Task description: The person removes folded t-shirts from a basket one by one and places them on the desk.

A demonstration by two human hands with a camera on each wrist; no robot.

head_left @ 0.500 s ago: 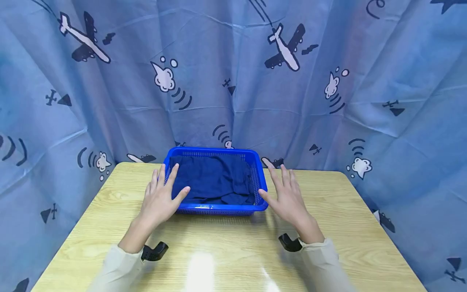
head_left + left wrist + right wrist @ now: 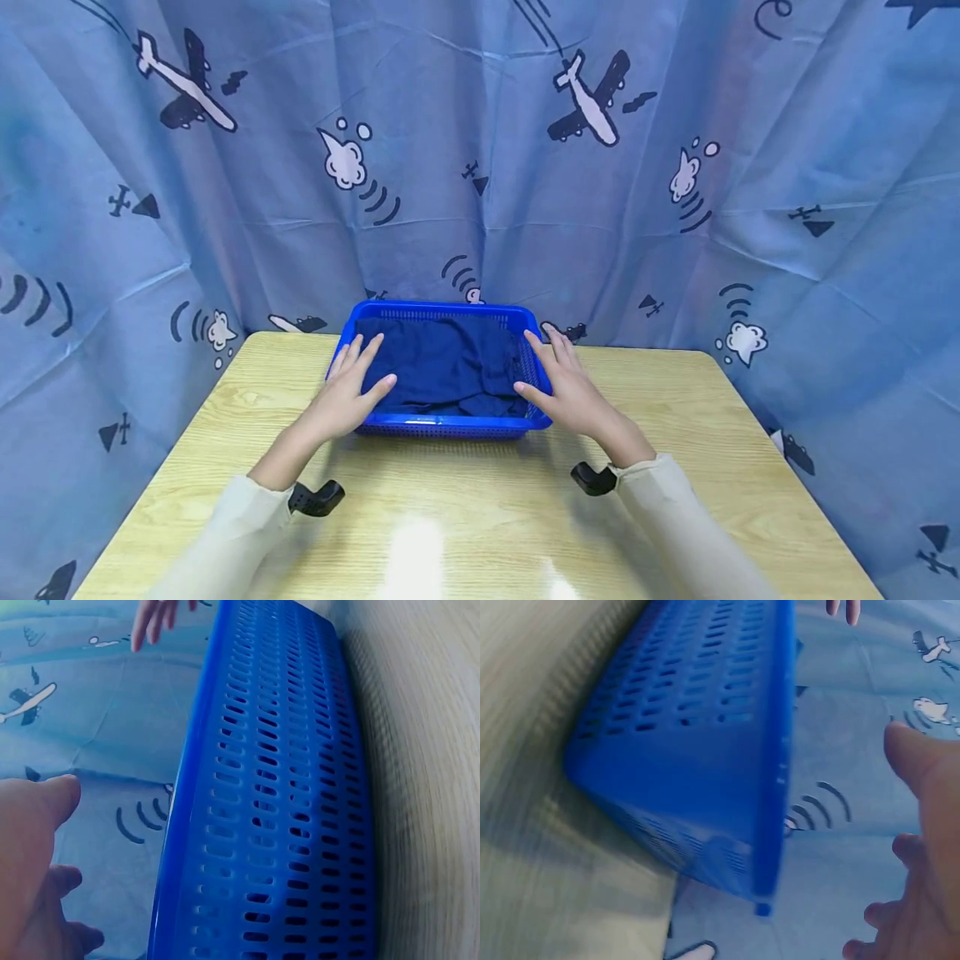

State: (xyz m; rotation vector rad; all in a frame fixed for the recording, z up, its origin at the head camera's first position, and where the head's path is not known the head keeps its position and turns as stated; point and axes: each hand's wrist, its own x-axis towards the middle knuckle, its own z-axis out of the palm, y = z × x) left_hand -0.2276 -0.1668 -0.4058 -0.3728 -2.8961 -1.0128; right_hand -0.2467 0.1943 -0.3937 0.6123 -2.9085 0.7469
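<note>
A blue plastic basket (image 2: pixel 442 423) with slotted walls stands on the table, and dark navy folded cloth (image 2: pixel 442 362) lies inside it. My left hand (image 2: pixel 347 400) hovers over the basket's left side, fingers spread and thumb pointing inward. Over the right side is my right hand (image 2: pixel 566 393), its fingers likewise extended. In the left wrist view, a gap separates the left hand (image 2: pixel 34 855) from the basket rim. The right wrist view shows the right hand (image 2: pixel 934 817) also apart from the rim. Neither hand holds anything.
The light wood-grain table (image 2: pixel 480 517) extends around the basket. A blue curtain (image 2: pixel 420 167) printed with airplanes hangs behind the table and along both sides. Black wrist devices (image 2: pixel 318 498) stick out inward below the sleeves.
Both hands have moved inward, from beside the basket to over its left and right sides. The basket and the cloth look the same; the head view has shifted slightly.
</note>
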